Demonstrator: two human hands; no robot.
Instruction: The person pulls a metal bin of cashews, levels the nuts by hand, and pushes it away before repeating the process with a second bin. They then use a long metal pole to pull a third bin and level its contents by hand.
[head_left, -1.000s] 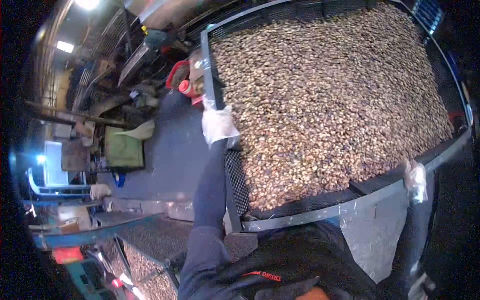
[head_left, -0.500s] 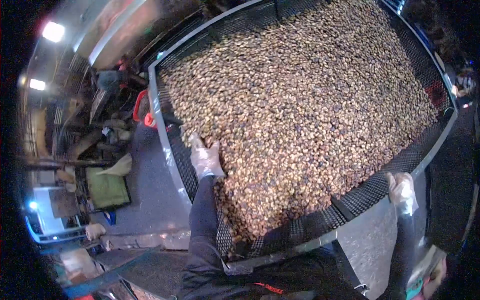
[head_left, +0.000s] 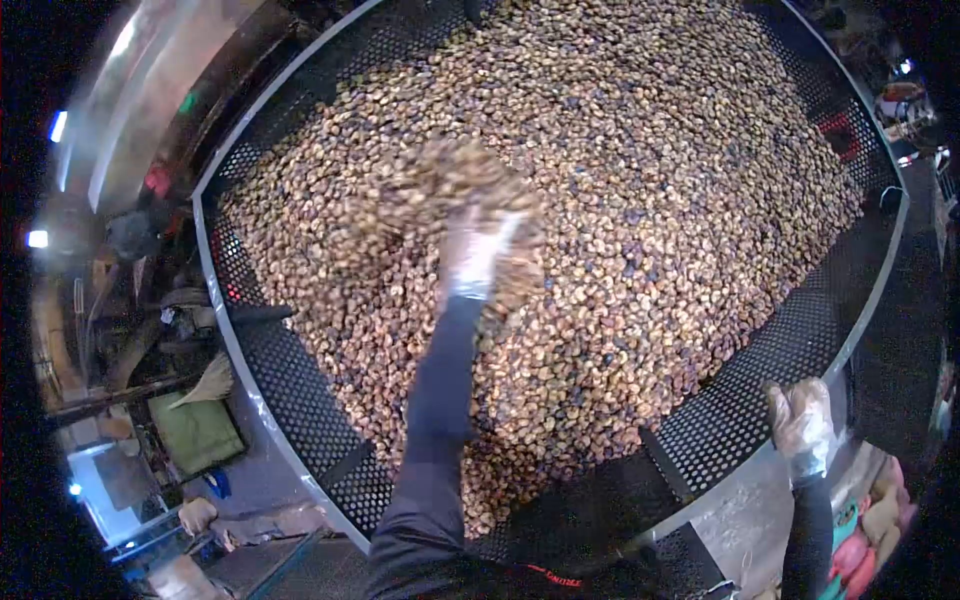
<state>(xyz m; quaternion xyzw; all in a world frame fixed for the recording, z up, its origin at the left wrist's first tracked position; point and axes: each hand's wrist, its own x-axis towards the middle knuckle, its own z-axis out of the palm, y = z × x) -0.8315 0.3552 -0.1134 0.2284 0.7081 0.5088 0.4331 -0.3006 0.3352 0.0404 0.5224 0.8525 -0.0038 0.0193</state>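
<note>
A large black mesh tray with a grey metal rim holds a deep heap of small, round, tan-to-dark-brown pieces, resembling dried coffee cherries. My left hand, in a clear plastic glove, is in the heap left of its middle. Loose pieces fly up blurred around and beyond it, and motion smears its fingers. At the tray's near right edge, my right hand, gloved alike, is closed over the rim.
Left of the tray lie a green folded cloth or sack and a pale blue panel. Colourful bundles sit at the lower right, below my right hand. Bare perforated floor shows along the tray's near and left edges.
My left hand has swept from the heap's left edge inward and away from me, throwing pieces up. My right hand stays on the rim. The view has shifted, showing more of the tray's left side.
</note>
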